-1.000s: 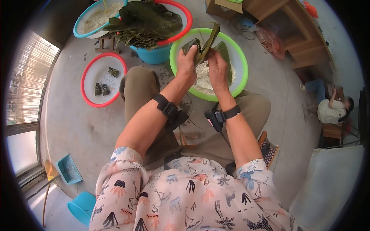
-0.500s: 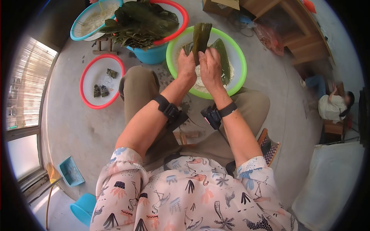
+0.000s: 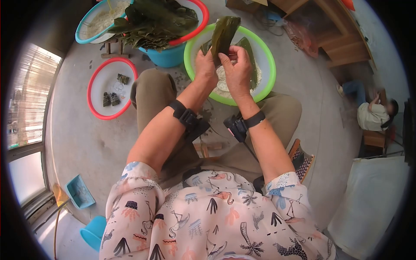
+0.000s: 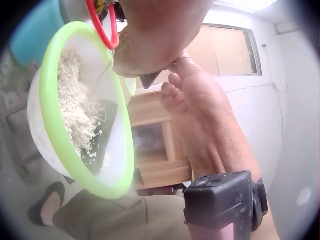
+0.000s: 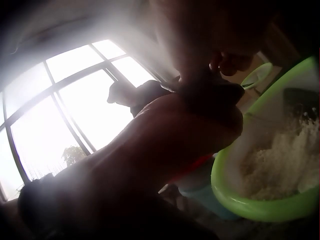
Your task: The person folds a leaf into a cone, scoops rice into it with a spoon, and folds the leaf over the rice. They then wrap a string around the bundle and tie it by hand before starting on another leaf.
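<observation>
Over a green-rimmed basin (image 3: 273, 69), both hands work on a long dark-green leaf (image 3: 225, 37). My left hand (image 3: 206, 68) grips the folded lower part, which its fingers partly hide. At the leaf's right edge, my right hand (image 3: 238, 73) pinches with thumb and curled fingers. The leaf's broad end rises above both hands and leans to the right. White rice (image 4: 72, 95) lies in the basin beneath. Another leaf (image 3: 250, 54) stands against the basin's inner right side.
Left of the knees, a red-rimmed basin (image 3: 90, 93) holds three tied leaf parcels (image 3: 115, 99). Stacked leaves (image 3: 162, 19) top a blue tub (image 3: 162, 57) at the back, beside a blue-rimmed basin (image 3: 78, 34) of rice. Another person (image 3: 373, 113) sits at far right.
The leaf has gone from bent and narrow to broad and upright, and now leans right. My right hand has turned from lying over the leaf to pinching its edge.
</observation>
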Action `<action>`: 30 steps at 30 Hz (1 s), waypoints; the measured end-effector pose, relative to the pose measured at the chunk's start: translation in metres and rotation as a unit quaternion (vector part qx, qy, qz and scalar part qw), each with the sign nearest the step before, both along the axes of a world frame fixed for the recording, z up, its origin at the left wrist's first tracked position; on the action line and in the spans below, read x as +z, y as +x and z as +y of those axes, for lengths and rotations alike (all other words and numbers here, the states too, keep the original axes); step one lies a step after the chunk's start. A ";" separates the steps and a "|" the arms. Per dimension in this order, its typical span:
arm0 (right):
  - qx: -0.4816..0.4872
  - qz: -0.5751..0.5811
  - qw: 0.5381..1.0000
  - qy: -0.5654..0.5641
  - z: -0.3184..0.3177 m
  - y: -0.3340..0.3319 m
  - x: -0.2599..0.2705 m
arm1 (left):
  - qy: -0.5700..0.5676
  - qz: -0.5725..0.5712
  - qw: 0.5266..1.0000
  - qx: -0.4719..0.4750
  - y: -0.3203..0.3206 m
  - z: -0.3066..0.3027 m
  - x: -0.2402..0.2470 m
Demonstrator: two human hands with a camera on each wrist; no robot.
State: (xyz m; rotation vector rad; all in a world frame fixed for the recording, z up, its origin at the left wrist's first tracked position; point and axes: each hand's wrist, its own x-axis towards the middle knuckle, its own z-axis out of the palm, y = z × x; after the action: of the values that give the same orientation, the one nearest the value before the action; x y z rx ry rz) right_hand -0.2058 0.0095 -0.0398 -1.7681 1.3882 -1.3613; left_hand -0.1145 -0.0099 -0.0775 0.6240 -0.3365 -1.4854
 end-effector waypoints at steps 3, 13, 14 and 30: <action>0.016 0.062 0.996 -0.062 0.003 0.002 -0.006 | 0.018 0.011 1.000 0.001 0.001 0.003 0.007; -0.010 0.064 0.996 -0.062 0.013 0.008 -0.012 | 0.040 0.001 0.995 0.093 -0.001 -0.002 0.001; -0.014 0.067 0.996 -0.065 0.011 0.006 -0.014 | 0.020 -0.001 0.995 0.096 -0.001 -0.004 0.000; 0.003 -0.223 0.973 0.064 0.000 0.011 -0.022 | -0.014 -0.053 0.991 0.124 -0.007 0.004 0.013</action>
State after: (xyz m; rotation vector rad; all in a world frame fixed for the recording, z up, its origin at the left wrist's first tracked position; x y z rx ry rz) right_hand -0.1949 0.0094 -0.0622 -1.2795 1.1879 -1.5132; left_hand -0.1215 -0.0062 -0.0641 0.6987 -0.3486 -1.2101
